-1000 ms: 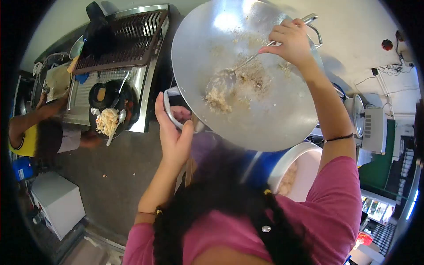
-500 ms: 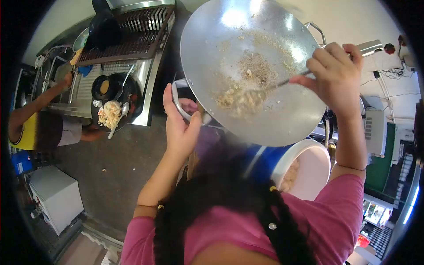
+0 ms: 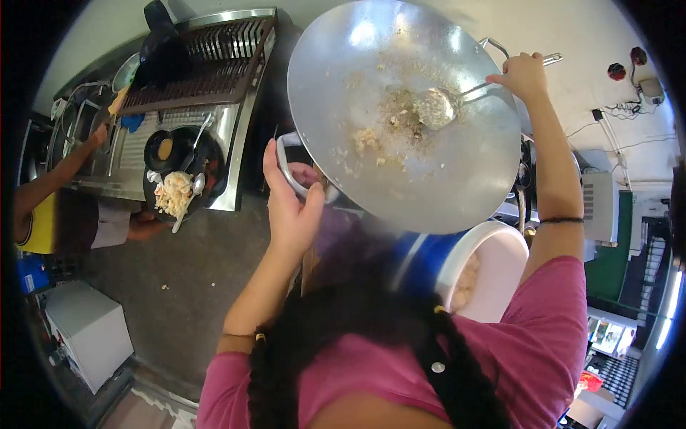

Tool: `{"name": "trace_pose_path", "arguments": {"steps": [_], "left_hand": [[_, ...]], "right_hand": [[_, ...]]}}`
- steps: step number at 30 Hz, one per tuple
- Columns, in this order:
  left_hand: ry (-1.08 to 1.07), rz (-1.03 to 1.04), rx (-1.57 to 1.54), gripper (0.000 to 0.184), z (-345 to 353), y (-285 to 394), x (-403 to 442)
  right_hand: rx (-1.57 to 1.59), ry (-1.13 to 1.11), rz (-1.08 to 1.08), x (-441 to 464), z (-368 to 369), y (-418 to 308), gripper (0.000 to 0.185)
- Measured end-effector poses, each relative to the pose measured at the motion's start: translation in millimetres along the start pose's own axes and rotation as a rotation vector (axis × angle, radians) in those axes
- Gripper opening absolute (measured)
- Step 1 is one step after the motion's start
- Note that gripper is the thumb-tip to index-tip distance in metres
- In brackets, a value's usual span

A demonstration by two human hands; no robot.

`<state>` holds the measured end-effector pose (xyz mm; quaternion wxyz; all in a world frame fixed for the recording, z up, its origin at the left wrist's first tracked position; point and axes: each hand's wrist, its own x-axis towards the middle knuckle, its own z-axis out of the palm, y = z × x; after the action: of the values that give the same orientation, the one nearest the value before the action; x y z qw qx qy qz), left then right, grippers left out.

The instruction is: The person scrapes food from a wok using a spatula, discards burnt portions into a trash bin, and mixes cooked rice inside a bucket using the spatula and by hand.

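Observation:
A large metal wok [image 3: 429, 193] fills the upper middle of the view, tilted toward me. My left hand [image 3: 291, 196] is wrapped round the wok's left handle [image 3: 289, 161]. High on the right, my right hand [image 3: 524, 77] grips the long handle of a metal ladle [image 3: 437, 109]. The ladle's bowl rests inside the wok and holds pale, wet food. Small clumps of food [image 3: 366, 140] and brownish bits lie on the wok's surface, left of and below the ladle.
Below the wok stands a white-rimmed bucket [image 3: 500, 279] with pale contents. On the left, a dark plate with food [image 3: 174, 193] and spoons sits by a steel counter [image 3: 229, 182] and a brown rack [image 3: 186, 89]. A person [image 3: 71, 218] is at the far left.
The ladle has moved from the clump at the wok's lower left up and right to its middle, with food in its bowl. The left-hand clump is smaller. My left hand stays on the handle.

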<state>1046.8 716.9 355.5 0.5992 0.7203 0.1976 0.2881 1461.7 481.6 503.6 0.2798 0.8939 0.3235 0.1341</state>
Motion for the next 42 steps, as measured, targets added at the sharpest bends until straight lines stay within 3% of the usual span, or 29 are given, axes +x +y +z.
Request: {"name": "trace_pose_path", "arguments": {"steps": [4,9,13,15,19,21,24,27,29,30,31,33,34,38,40,42], "left_hand": [[0.006,-0.002,-0.013,0.088,1,0,2],[0.0,0.002,-0.025,0.088,2,-5,2],[-0.004,0.016,-0.018,0.089,2,-6,2],[-0.019,-0.002,-0.073,0.087,3,-3,1],[-0.038,0.005,-0.038,0.086,0,-4,1],[-0.036,0.002,-0.041,0.085,1,-3,2],[-0.015,0.009,0.012,0.086,0,0,1],[-0.038,-0.011,-0.004,0.081,-6,5,1],[-0.101,-0.033,0.05,0.069,-15,5,-2],[-0.097,-0.037,0.093,0.068,-18,2,-3],[-0.111,0.013,0.126,0.067,-26,-1,-6],[-0.1,-0.095,-0.04,0.068,-38,16,-17],[-0.082,-0.074,-0.037,0.068,-45,11,-21],[-0.122,-0.064,-0.14,0.067,-68,-8,-39],[-0.13,-0.116,0.025,0.074,-86,-34,-39],[-0.096,-0.262,0.293,0.084,-120,-39,-24]], "right_hand": [[-0.042,-0.151,-0.043,23,42,-5,0.061],[0.329,-0.073,-0.19,40,81,-62,0.062],[0.442,-0.171,-0.295,55,78,-115,0.06],[0.588,-0.005,-0.504,57,88,-134,0.06],[0.604,-0.158,-0.487,45,72,-141,0.059],[0.668,-0.333,-0.441,36,72,-140,0.058],[0.775,-0.391,-0.396,19,89,-153,0.056],[0.763,-0.473,-0.258,-2,56,-153,0.056],[0.999,-0.188,-0.304,-24,64,-142,0.055],[0.951,-0.282,-0.353,-18,64,-125,0.055],[0.786,-0.267,-0.221,-20,73,-119,0.055],[0.857,-0.226,-0.159,-44,46,-99,0.057],[0.751,-0.25,-0.109,-51,31,-86,0.058],[0.914,-0.184,0.051,-101,15,-31,0.053],[0.814,-0.241,0.163,-135,-4,-2,0.052],[0.904,-0.144,0.265,-182,2,25,0.051]]}}
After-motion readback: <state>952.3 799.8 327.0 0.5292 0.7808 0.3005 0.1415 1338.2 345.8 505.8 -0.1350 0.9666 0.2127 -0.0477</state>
